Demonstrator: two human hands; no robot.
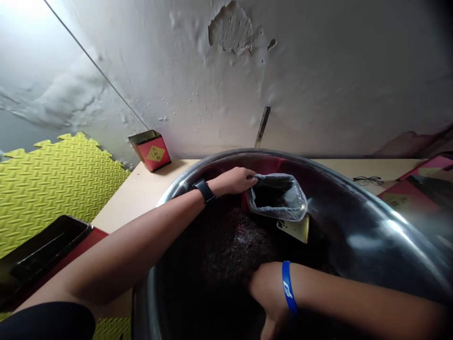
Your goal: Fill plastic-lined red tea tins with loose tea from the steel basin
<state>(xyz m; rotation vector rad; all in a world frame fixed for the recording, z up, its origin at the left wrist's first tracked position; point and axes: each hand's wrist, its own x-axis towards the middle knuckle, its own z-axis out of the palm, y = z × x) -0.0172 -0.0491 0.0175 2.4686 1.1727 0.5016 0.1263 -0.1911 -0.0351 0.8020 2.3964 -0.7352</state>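
My left hand, with a dark watch on the wrist, pinches the left rim of a tea tin lined with a clear plastic bag. The tin sits tilted inside a large metal basin; some dark leaves show within its liner. Loose dark tea leaves cover the basin's bottom. Down among them, in front of the tin, is my right hand, a blue band on its wrist. Its fingers are blurred and sunk in shadow, so whether they hold leaves is not visible.
On the pale table behind the left rim stands an open red tin. Another open tin lies near my left forearm. Eyeglasses and red tins are at the right. Yellow foam matting covers the left side.
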